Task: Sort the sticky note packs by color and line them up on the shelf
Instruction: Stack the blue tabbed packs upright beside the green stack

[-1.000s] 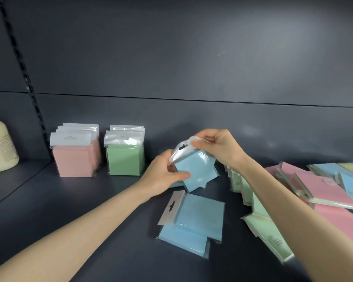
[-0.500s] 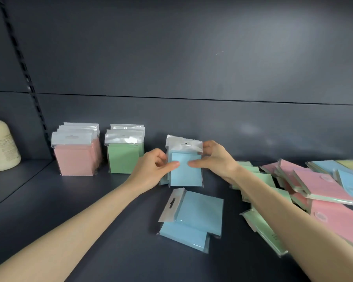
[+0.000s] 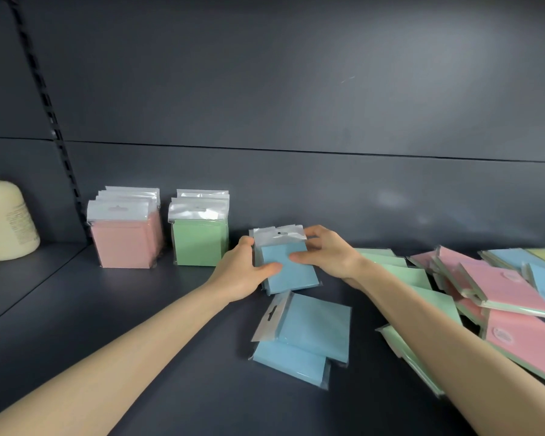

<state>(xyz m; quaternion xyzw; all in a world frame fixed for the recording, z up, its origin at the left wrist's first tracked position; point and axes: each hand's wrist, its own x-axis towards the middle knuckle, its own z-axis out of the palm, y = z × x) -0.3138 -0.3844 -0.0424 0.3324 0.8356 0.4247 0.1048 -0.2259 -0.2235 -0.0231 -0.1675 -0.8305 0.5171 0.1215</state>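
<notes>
- At the far left, a cream bottle (image 3: 7, 221) stands on the neighbouring section of your shelf (image 3: 139, 325), partly cut off by the frame edge.
- A slotted rail (image 3: 49, 111) runs up the dark back wall just right of the bottle.
- Next come the pink packs (image 3: 123, 243), standing upright one behind another in a row that reaches back to the wall, with clear hang tabs on top.
- Just beside them the green packs (image 3: 199, 243) stand the same way, with a narrow gap between the two rows.
- Your left hand (image 3: 243, 273) grasps the blue pack (image 3: 288, 269) at its left edge, with the thumb laid across the front and the fingers curled behind.
- That blue pack sits to the right of the green row. Its lower edge is down at the shelf and its tabbed top tilts toward the back wall. A second clear tab shows just behind it on the left.
- Your right hand (image 3: 326, 254) grasps the same pack from the right, thumb on the front face and fingers over the top corner by the tab.
- Nearer you, two more blue packs (image 3: 315, 328) lie flat. The upper one overlaps the lower and has its tab on its left side.
- At the right lies a loose pile (image 3: 497, 287) of flat packs. Green ones are nearest your right forearm, pink ones overlap them, and blue and yellow ones sit at the far edge.
</notes>
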